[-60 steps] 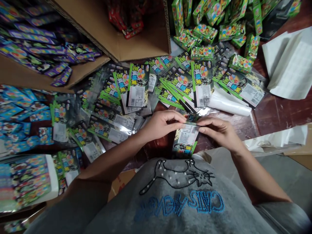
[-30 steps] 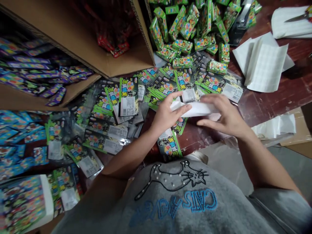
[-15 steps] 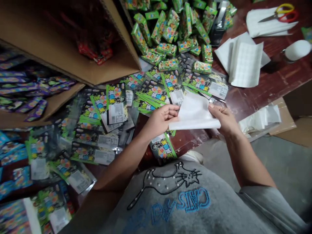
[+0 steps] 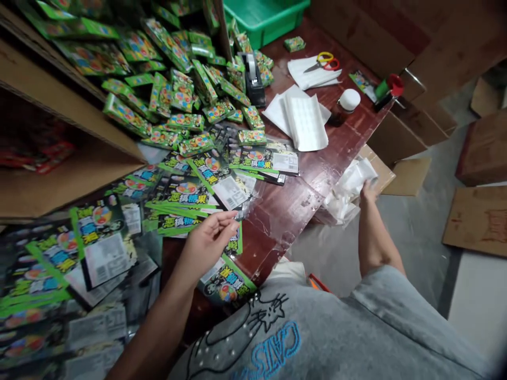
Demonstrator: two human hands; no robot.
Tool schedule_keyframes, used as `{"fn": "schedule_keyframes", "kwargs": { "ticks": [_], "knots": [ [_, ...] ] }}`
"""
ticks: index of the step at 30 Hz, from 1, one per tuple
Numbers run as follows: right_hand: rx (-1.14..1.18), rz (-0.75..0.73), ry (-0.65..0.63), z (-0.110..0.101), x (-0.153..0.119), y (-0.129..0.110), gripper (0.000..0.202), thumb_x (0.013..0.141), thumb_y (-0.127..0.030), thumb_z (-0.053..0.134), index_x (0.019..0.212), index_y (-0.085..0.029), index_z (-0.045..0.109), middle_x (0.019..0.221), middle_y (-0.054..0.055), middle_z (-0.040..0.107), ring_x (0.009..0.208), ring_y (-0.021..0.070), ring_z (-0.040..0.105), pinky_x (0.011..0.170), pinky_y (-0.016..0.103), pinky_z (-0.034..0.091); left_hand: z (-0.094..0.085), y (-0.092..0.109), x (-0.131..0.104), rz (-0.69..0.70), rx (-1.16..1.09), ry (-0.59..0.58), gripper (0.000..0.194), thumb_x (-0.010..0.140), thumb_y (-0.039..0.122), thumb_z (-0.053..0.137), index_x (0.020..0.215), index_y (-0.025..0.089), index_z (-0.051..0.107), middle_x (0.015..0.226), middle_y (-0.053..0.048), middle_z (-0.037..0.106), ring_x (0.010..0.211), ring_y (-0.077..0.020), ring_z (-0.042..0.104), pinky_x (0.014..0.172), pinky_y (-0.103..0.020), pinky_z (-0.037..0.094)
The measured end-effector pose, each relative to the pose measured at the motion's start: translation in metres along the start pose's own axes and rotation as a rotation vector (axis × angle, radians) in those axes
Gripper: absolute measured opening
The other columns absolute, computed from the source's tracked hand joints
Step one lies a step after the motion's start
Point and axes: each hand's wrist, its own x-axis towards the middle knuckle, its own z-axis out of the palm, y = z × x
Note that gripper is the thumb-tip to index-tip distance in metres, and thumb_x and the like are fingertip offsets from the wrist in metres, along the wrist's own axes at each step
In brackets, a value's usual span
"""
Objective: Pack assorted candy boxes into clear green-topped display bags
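Note:
My right hand (image 4: 369, 192) is stretched out past the table's edge, fingers closed on a crumpled white paper sheet (image 4: 365, 168). Most of its fingers are hidden. Beneath the sheet lies a heap of crumpled white paper and clear film (image 4: 341, 203). Over the table, my left hand (image 4: 212, 238) is curled with thumb and fingertips close together. A small shiny bit shows by the fingertips, too small to name. Near that hand lie printed candy pouches (image 4: 186, 192) in black and green, and one upside-down pouch (image 4: 226, 285) sits below it by the table's front edge.
Small green candy boxes (image 4: 182, 89) are piled at the back left, beside a tape dispenser (image 4: 253, 79). White label sheets (image 4: 304, 121), scissors (image 4: 325, 62), a white-capped bottle (image 4: 349, 100) and a green bin (image 4: 265, 21) stand farther back. Cardboard boxes (image 4: 479, 221) line the right.
My right hand has carried the white sheet away to the right, beyond the table's edge. My left hand has come off the sheet and stays over the table. The view has swung right.

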Motion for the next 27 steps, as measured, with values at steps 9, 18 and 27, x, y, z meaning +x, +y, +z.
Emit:
{"fn": "schedule_keyframes", "kwargs": {
  "ticks": [9,18,27],
  "knots": [
    [-0.124,-0.483,-0.001,0.037,0.054,-0.107,0.055,0.104,-0.049,0.055,0.148,-0.018,0.062,0.161,0.015,0.058,0.158,0.0360,0.038,0.135,0.064,0.018,-0.007,-0.007,-0.010,0.016,0.045,0.037,0.047,0.089,0.053,0.078,0.121,0.018,0.074,0.098,-0.005,0.076,0.088,-0.0172,0.071,0.081,-0.028,0.059],
    [-0.146,-0.498,-0.094,0.070,0.055,-0.172,0.041,0.107,-0.040,0.045,0.101,-0.018,0.079,0.110,0.016,0.082,0.115,0.0329,0.070,0.124,0.057,0.034,0.006,0.005,-0.012,0.135,0.176,-0.048,0.035,0.097,0.044,0.069,0.121,0.020,0.073,0.105,-0.007,0.079,0.094,-0.0189,0.074,0.092,-0.035,0.061],
    [0.548,-0.342,-0.082,-0.005,0.029,-0.168,0.036,0.095,-0.059,0.069,0.097,-0.024,0.073,0.106,0.008,0.082,0.100,0.0257,0.078,0.091,0.040,0.060,0.017,0.033,0.005,0.318,0.228,-0.090,0.034,0.097,0.044,0.071,0.121,0.020,0.074,0.105,-0.008,0.080,0.095,-0.0195,0.075,0.089,-0.035,0.062]
  ]
}}
